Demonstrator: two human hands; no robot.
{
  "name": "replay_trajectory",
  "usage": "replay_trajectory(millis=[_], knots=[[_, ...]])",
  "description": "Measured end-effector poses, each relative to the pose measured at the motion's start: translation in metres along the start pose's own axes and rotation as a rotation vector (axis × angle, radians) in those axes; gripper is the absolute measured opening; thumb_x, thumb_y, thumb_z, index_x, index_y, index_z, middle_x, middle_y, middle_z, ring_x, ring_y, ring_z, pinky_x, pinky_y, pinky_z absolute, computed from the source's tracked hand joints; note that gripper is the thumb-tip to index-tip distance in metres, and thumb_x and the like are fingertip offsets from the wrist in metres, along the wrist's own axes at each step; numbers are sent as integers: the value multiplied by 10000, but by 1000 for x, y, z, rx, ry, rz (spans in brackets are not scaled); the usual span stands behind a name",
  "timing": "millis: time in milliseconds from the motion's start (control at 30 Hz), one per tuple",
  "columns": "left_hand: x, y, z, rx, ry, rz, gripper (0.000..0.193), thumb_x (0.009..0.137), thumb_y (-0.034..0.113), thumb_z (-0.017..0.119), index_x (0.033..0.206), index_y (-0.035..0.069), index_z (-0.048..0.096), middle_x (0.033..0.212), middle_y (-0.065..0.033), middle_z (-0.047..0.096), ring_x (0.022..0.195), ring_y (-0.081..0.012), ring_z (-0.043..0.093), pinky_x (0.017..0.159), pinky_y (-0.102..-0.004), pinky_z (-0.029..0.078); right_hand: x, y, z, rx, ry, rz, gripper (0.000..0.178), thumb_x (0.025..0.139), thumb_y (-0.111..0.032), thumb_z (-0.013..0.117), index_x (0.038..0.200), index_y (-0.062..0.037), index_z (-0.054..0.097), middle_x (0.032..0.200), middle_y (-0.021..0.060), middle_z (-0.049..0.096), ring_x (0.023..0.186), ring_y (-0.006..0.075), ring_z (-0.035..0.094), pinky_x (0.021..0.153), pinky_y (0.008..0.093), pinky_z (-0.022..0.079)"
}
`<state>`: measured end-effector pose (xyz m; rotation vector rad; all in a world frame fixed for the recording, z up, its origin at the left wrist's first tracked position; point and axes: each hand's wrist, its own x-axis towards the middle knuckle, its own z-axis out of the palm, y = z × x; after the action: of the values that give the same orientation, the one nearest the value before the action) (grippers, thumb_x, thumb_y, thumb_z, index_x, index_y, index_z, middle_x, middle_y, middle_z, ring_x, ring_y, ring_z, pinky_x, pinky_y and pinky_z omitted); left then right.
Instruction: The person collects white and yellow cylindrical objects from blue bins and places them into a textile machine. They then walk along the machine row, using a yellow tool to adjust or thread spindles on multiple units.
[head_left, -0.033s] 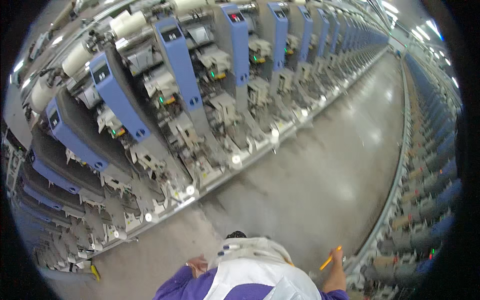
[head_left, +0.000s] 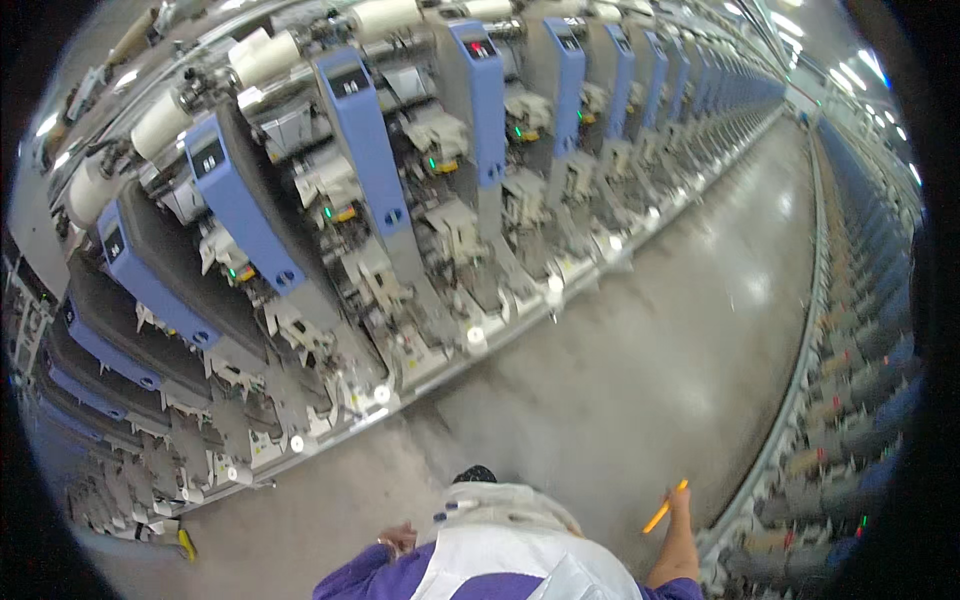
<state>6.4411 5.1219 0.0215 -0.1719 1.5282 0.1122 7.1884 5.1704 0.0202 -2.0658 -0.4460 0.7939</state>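
Purple sleeves (head_left: 350, 575), white apron (head_left: 510, 545), perhaps one black shoe (head_left: 474, 474).

The left arm (head_left: 355, 570), sleeved, angles out beside the torso (head_left: 500, 555), bringing the left grip (head_left: 400, 538) near the waist, its fingers too blurred to read. The right forearm (head_left: 677, 556), bare, reaches forward, well apart from the torso; the right grip (head_left: 679, 500) is closed, fingers curled.

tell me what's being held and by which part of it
The right hand holds a thin orange stick-like tool near its upper end in the view; the rest slants down leftward. Nothing shows in the left hand.
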Motion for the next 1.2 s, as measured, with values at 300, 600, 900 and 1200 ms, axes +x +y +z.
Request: replay_trajectory(millis=[300,600,900,1200], knots=[[7,231,79,165,-251,246,577,816,525,660,1166,73,587,1060,-119,639,930,-261,622,779,-445,500,157,-403,377,-487,-383,-619,227,893,-255,621,869,-32,646,607,67,611,532,154,612,517,324,487],[-317,610,164,554,336,1466,355,950,333,540,1170,68,630,877,-58,726,789,-172,693,746,-313,523,119,-640,595,-591,-511,-1100,294,846,-325,644,1045,-112,679,866,206,670,834,386,642,720,469,507],[-583,831,249,295,1572,2211,330,842,16,593,1171,2,572,1160,-189,605,1114,-365,551,972,-420,442,111,-744,726,-817,-523,-1403,276,826,-320,633,856,-47,662,796,163,672,734,339,670,652,437,532],[-689,983,200,227,2245,1901,603,874,213,617,1369,-40,385,1455,-197,369,1362,-332,330,1126,-491,234,129,-745,731,-746,-660,-1407,359,829,-359,634,793,-3,661,712,200,658,673,357,664,614,444,530]])
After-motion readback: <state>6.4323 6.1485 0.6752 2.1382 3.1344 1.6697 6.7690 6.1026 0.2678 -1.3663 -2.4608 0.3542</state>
